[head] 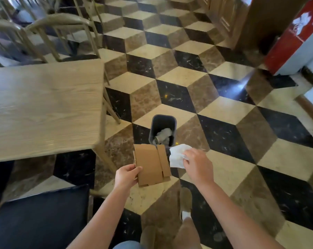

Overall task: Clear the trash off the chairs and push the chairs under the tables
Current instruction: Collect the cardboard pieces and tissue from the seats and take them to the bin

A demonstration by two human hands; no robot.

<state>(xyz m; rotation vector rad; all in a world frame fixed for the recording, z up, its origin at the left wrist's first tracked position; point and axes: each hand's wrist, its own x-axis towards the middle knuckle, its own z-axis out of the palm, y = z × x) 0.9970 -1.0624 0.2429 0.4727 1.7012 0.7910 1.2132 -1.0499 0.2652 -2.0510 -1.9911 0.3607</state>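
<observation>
A floor (179,78) of cube-patterned tiles in cream, brown and black marble is seen across the whole room. A light wooden desk (44,105) stands at the left, its top bare in what is visible. Beyond it, at the far left, several pale wooden chairs (62,27) are grouped close together. At the near left, a chair with a dark padded seat (40,218) is seen just beside the near edge of the desk. At the far right, wooden cabinetry (229,18) and a red-and-white unit (296,42) are placed along the wall.

A small dark bin (162,129) stands on the floor, right of the near corner of the desk, with crumpled paper lying inside it.

The left hand (127,176) is closed on the near left edge of a flattened cardboard piece (152,164), with the thumb laid on top and the fingers hidden beneath. The cardboard is held out flat, its far edge just near of the bin rim. The right hand (197,164) is clamped on a crumpled white tissue (177,156), pinched between thumb and fingers. The tissue is held just right of the cardboard and just near of the bin. The two hands are kept apart, with the cardboard between them.
</observation>
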